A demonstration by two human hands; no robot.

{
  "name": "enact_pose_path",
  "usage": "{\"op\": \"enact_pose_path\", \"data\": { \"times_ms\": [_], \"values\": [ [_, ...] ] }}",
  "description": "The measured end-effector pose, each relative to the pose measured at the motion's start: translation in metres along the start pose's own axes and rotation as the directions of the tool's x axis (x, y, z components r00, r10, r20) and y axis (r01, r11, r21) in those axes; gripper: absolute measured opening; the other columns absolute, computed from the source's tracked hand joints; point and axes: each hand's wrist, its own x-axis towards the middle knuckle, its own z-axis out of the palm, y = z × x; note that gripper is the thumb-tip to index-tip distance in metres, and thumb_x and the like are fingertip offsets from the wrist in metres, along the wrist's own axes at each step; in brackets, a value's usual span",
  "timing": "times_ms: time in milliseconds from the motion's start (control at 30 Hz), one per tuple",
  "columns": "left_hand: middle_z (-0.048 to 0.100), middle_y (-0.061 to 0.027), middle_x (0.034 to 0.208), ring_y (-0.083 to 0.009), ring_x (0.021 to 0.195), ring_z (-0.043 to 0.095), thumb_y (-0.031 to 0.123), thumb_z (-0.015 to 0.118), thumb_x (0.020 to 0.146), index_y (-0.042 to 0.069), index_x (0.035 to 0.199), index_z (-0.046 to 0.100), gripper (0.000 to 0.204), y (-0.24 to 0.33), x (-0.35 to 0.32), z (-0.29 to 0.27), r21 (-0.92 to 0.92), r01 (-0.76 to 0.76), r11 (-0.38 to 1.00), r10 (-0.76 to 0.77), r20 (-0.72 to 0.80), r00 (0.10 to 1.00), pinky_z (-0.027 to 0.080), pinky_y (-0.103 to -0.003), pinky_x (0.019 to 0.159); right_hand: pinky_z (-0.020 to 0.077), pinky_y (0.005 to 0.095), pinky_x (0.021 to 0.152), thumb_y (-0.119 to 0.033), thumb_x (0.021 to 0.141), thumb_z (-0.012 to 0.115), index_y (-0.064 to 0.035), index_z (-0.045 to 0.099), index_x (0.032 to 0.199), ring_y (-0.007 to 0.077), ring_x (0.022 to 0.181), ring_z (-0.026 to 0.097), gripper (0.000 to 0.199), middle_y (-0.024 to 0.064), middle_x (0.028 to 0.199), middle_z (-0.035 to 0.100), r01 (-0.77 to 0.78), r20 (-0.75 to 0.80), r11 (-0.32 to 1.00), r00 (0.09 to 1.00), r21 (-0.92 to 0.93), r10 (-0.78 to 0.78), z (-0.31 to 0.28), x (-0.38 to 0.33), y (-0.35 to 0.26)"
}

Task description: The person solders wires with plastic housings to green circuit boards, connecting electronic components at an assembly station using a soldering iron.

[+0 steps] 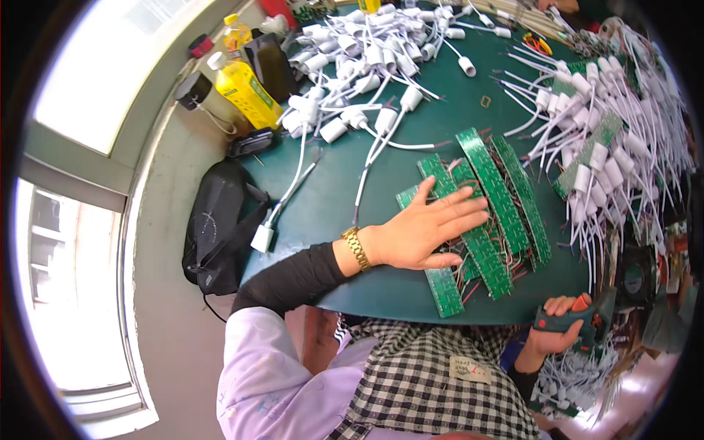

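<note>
My left hand (433, 227) lies flat with its fingers spread on a group of long green circuit boards (490, 265). The boards rest side by side, with thin red and dark wires showing between them. A gold watch (356, 249) is on that wrist. At the right, beyond the table's near edge, my right hand (546, 342) is closed round a dark green hand-held power tool (603, 315) with orange-red parts; its exact kind is not clear. The two hands are well apart.
White lamp sockets (352, 51) with leads heap at the back of the green table (323, 227). More white sockets (598, 172) pile at the right. A black bag (224, 227) and yellow bottle (248, 92) line the left. Another person's hand (561, 5) shows far right.
</note>
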Motion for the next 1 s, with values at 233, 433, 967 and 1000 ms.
{"op": "enact_pose_path", "data": {
  "times_ms": [233,433,967,1000],
  "values": [
    [0.052,-0.0176,0.106,-0.0352,0.096,0.053,0.018,0.065,0.075,0.004,0.111,0.050,0.042,-0.104,-0.027,-0.076,0.373,0.831,0.412,-0.441,-0.717,0.540,0.046,-0.043,0.076,0.0391,0.0288,0.060,-0.037,0.093,0.040,-0.0020,0.034,0.125,0.0148,0.063,0.046,0.048,0.0064,0.073,0.047,0.034,-0.020,0.999,0.999,-0.013,-0.035,0.002,-0.002,-0.001],
    [0.051,-0.0174,0.097,-0.0373,0.088,0.055,0.009,0.061,0.074,0.006,0.105,0.054,0.032,-0.147,-0.064,-0.076,0.169,0.818,0.551,-0.554,-0.659,0.509,0.048,-0.043,0.072,0.0397,0.0283,0.059,-0.036,0.093,0.042,-0.0020,0.034,0.124,0.0146,0.060,0.047,0.047,0.0056,0.072,0.047,0.014,-0.045,1.000,0.999,-0.017,-0.015,0.009,-0.001,0.000],
    [0.059,-0.0111,0.082,-0.0301,0.070,0.059,0.002,0.064,0.067,0.006,0.088,0.055,0.023,0.003,-0.046,-0.078,0.047,0.281,0.959,-0.235,-0.424,0.875,0.049,-0.035,0.061,0.0412,0.0287,0.057,-0.031,0.091,0.044,-0.0014,0.036,0.122,0.0152,0.060,0.046,0.043,0.0064,0.071,0.047,-0.032,-0.072,0.999,0.997,-0.001,0.032,0.019,-0.003,-0.007],
    [0.059,-0.0109,0.081,-0.0303,0.071,0.060,0.002,0.064,0.067,0.006,0.086,0.055,0.022,0.004,-0.048,-0.064,-0.043,0.264,0.964,-0.263,-0.343,0.902,0.049,-0.035,0.061,0.0411,0.0288,0.057,-0.031,0.091,0.044,-0.0013,0.036,0.122,0.0155,0.060,0.046,0.043,0.0065,0.071,0.047,-0.042,-0.062,0.999,0.997,0.004,0.042,0.015,-0.001,-0.008]
  ]
}}
